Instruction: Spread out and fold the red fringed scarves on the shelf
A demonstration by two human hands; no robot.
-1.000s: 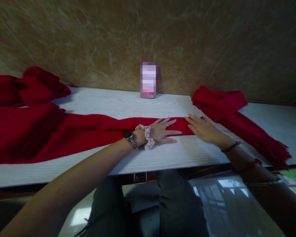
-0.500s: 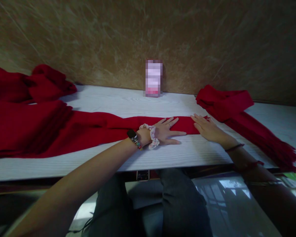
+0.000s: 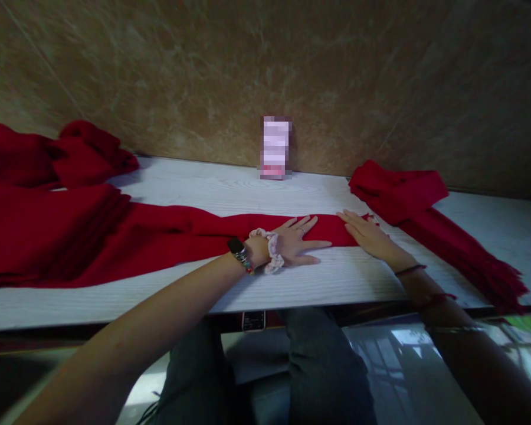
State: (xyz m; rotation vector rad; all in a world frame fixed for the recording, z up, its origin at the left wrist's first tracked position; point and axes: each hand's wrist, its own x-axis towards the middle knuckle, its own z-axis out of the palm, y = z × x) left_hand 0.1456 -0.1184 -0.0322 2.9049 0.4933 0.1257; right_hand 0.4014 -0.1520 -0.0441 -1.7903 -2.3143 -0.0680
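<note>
A long red scarf (image 3: pixel 168 236) runs across the white table, with its narrow folded end toward the right. My left hand (image 3: pixel 294 241) lies flat on it with fingers spread, the thumb and lower palm over the bare tabletop. Near the fringed end, my right hand (image 3: pixel 365 233) rests flat, fingers stretched out and pointing up and left. A little fringe shows just beyond that hand. To its right a second red scarf (image 3: pixel 442 227) lies folded over, its fringe hanging toward the front edge.
At the left sit a layered stack of red cloth (image 3: pixel 39 230) and a crumpled red bundle (image 3: pixel 86 154). A blurred pink-and-white upright item (image 3: pixel 275 147) leans on the marbled wall (image 3: pixel 181 77). The white table (image 3: pixel 265 289) ends close to my lap, where a phone (image 3: pixel 253 320) shows.
My right hand has slid slightly left along the scarf end, showing a bit more fringe. My left hand stays nearly where it was. The whole view has shifted slightly.
</note>
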